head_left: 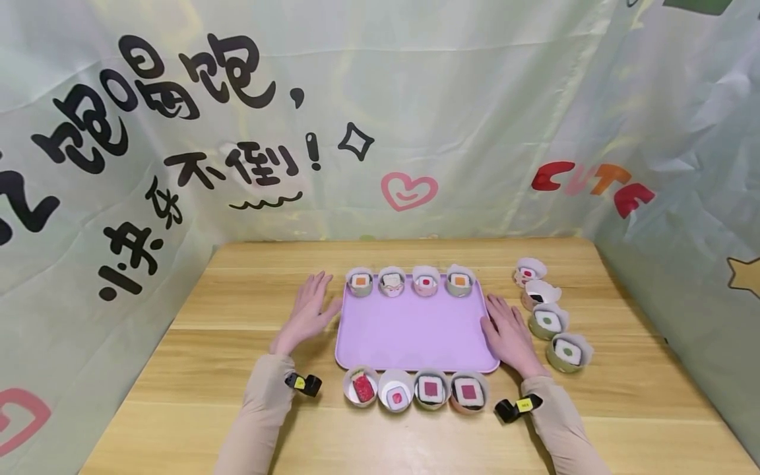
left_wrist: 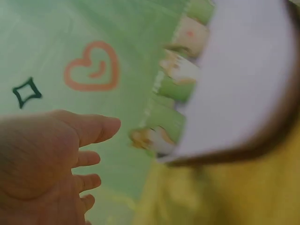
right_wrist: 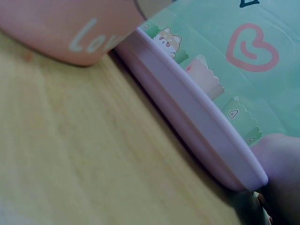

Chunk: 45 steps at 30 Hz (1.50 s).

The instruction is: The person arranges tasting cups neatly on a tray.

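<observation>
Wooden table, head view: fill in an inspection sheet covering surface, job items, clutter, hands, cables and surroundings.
Surface: wooden table, light plank pattern.
Job's things: purple tray; four far cups along its far edge, four near cups along its near edge, four right-side cups beyond the right hand.
Clutter: nothing seen.
Hands: left hand beside the tray's left edge, right hand at its right edge; neither holds anything.
Cables: nothing seen.
Surroundings: printed backdrop with lettering and a pink heart.
</observation>
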Available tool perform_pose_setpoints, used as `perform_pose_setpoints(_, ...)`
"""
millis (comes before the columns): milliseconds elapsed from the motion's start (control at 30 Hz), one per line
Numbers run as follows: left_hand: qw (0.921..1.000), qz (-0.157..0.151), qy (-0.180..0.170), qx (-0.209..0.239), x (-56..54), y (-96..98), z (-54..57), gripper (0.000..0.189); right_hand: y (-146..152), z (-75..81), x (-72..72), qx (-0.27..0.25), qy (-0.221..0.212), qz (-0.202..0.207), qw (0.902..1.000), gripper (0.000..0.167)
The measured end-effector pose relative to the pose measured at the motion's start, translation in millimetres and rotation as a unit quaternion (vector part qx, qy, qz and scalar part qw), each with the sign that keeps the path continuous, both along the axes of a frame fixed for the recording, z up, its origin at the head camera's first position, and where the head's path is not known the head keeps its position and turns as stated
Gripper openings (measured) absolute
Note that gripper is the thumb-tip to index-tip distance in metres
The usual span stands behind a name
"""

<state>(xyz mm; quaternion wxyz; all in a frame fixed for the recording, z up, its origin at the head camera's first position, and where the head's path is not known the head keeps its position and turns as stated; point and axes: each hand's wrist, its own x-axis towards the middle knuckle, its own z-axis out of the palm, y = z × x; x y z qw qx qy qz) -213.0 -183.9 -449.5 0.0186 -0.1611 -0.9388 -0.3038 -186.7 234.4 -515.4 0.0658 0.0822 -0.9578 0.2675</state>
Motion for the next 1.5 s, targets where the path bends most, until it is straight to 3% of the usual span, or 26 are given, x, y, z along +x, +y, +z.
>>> perform_pose_setpoints(167,0.9973,0.023,-0.051,-0.049,5.9,-0.8,-22.6,0.068,0,0.2,0.5,-0.002,0.003,0.0,1.0,0.053)
perform_pose_setpoints(333,0.9892,0.01,-0.109,-0.098,10.2,-1.1,-42.6,0.073,-1,-0.5,1.0,0.0,0.0,-0.001,1.0,0.053)
perform_pose_setpoints(467,0.986,0.002,-0.128,-0.107,14.0,-1.8,-51.3,0.078,-1,-0.9,0.6,-0.001,0.005,0.002,1.0,0.053)
perform_pose_setpoints(667,0.9874,-0.021,-0.12,-0.1,21.5,-1.7,-52.2,0.078,-1,-1.9,0.3,0.001,0.023,0.004,0.9997,0.052)
perform_pose_setpoints(933,0.9907,-0.032,-0.1,-0.086,27.7,-1.5,-52.4,0.071,0,-1.0,1.6,0.004,0.014,0.004,0.9999,0.052)
perform_pose_setpoints(1133,0.9888,-0.029,-0.097,-0.109,27.8,-1.4,-49.3,0.068,-1,-2.2,-0.3,0.006,0.015,0.002,0.9999,0.052)
perform_pose_setpoints(1500,0.9911,-0.039,-0.087,-0.092,24.5,-5.3,-61.3,0.069,0,-1.9,-1.2,0.003,0.011,0.006,0.9999,0.053)
